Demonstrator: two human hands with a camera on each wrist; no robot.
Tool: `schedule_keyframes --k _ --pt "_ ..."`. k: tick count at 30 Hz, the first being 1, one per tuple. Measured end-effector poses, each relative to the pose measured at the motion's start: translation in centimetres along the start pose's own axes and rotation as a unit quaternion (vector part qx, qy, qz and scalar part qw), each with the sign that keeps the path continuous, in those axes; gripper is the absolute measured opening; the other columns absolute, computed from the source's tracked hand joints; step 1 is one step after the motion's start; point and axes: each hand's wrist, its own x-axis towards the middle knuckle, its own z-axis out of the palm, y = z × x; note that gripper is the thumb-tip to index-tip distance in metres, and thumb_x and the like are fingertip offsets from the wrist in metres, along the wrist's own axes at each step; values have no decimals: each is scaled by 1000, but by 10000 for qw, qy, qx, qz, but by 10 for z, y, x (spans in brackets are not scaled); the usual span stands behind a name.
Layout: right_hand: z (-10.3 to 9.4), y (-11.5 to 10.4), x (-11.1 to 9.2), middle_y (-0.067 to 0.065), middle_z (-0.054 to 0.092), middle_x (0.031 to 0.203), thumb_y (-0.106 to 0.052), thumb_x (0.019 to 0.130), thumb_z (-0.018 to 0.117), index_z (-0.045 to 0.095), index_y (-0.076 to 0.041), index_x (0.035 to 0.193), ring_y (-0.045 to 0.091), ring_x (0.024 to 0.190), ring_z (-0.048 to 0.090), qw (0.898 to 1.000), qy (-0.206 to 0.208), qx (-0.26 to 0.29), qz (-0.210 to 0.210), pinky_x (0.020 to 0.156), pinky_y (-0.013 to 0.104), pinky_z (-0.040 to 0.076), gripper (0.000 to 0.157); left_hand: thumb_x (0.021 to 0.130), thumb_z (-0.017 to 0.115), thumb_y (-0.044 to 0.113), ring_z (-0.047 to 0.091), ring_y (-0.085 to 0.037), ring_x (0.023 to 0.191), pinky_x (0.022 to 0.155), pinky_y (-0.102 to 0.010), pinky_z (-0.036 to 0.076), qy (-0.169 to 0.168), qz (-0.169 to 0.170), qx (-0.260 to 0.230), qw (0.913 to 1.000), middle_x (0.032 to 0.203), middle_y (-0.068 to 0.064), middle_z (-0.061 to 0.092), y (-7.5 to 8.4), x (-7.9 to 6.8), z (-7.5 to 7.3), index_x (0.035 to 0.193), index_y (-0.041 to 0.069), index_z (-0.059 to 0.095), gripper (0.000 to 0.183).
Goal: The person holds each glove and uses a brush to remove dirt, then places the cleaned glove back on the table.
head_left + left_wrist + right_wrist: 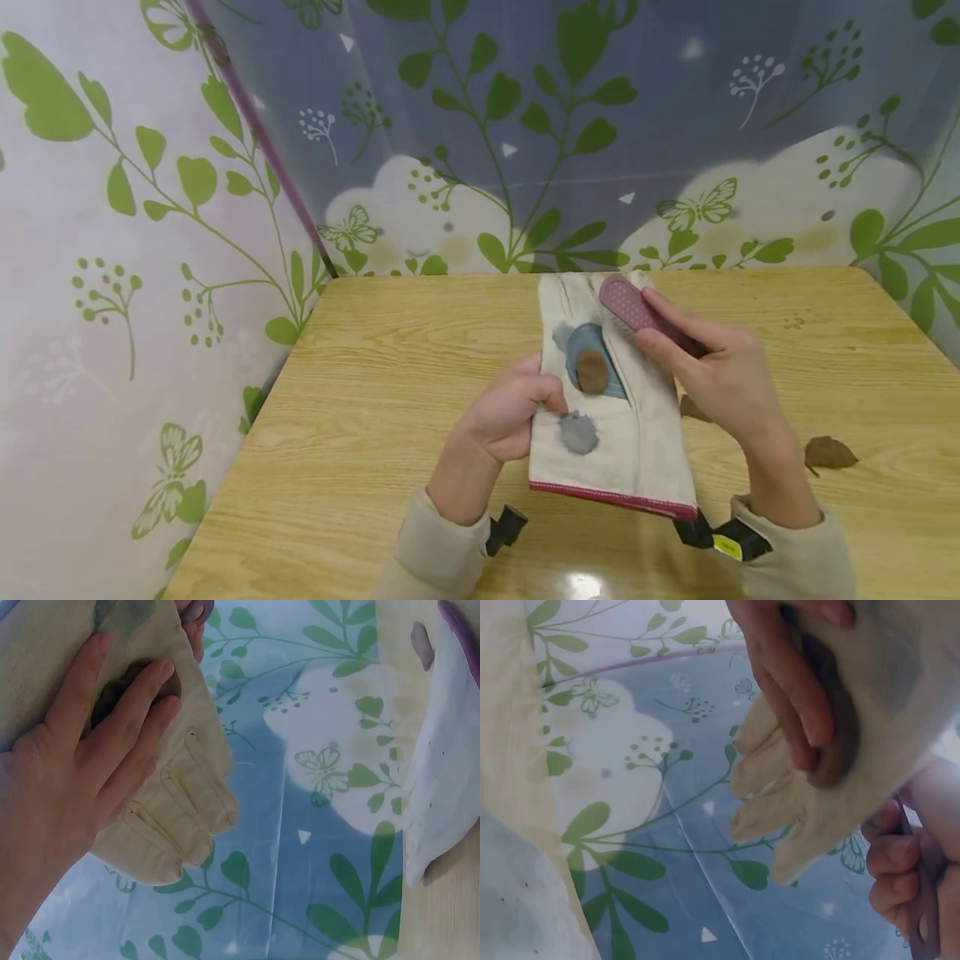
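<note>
A cream cotton work glove (652,433) with a red hem is held up, its fingers pointing away from me. Its front carries a grey fuzzy patch (578,432), a blue patch (600,350) and a brown patch (592,372). My left hand (510,408) grips its left edge, thumb in front. Behind, the left fingers (124,724) lie spread over a dark brown oval patch (836,727). My right hand (720,367) holds a mauve brush (626,302) by its handle, the dotted head overlapping the upper right of the glove. A hole shows at the handle's end (924,926).
A dry brown leaf (830,452) lies on the wooden table (360,417) to the right, with another brown piece (693,408) partly hidden behind the glove. Leaf-printed curtains (465,125) border the table at the back and left. A white speckled surface (450,757) shows in the left wrist view.
</note>
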Motion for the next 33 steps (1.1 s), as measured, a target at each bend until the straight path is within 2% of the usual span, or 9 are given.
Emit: schedule_keyframes --k 2,7,9,13,17,19,24,27,33 --pt "-3 0 -1 -3 65 115 7 75 73 64 -9 122 0 87 63 10000 -49 26 -64 66 10 47 51 68 30 -12 53 -22 109 87 -36 49 16 43 -29 10000 122 -13 50 0 0 -1 143 7 29 77" --pt "-7 -6 -4 0 70 105 0 72 77 67 -14 120 4 70 58 9939 -1064 -41 -284 54 14 43 51 69 30 -12 47 -29 120 96 -43 44 159 164 -80 9997 139 -22 39 3 0 -3 147 12 24 82" --pt "-5 -9 -4 3 69 106 -3 74 77 66 -17 122 3 71 57 9922 -1216 -132 -248 55 14 43 50 69 30 -12 46 -31 122 97 -45 43 180 120 -57 9997 143 -26 35 3 0 -2 148 12 23 83" --pt "3 -9 -1 10 66 114 -2 79 72 62 -16 125 -1 86 61 9973 -717 -127 1 63 11 46 49 70 30 -11 47 -27 120 93 -38 46 70 -6 40 10000 141 -25 37 -1 1 1 148 10 23 81" --pt "4 -4 0 11 66 114 1 79 72 62 -14 125 -2 85 61 9995 -307 -50 63 63 10 46 50 71 30 -11 50 -23 115 90 -35 48 42 -73 46 10000 133 -19 43 -3 1 1 146 10 24 79" --pt "1 -4 -1 9 66 113 3 76 73 64 -12 123 1 78 60 9989 -462 31 -42 59 12 45 50 70 30 -11 50 -22 114 90 -35 47 65 -16 51 10000 130 -16 44 -1 1 0 146 9 24 78" --pt "-4 -10 -2 2 69 108 0 74 76 66 -14 121 6 73 57 9901 -1365 195 -242 57 16 44 50 69 29 -12 45 -29 122 97 -43 43 213 217 -9 9995 141 -22 37 4 -1 -3 147 10 23 82" --pt "-1 -11 -2 4 68 109 -3 78 74 64 -16 123 7 75 57 9895 -1423 234 19 58 16 44 48 69 29 -12 46 -30 121 97 -43 43 225 191 50 9996 142 -27 35 3 0 -3 147 7 24 80" --pt "6 -1 -1 12 65 115 -2 82 70 61 -15 127 1 81 60 9980 -506 110 367 62 11 45 48 69 31 -11 53 -23 111 90 -37 48 134 -47 252 9996 130 -22 45 -3 2 -2 145 4 26 78"
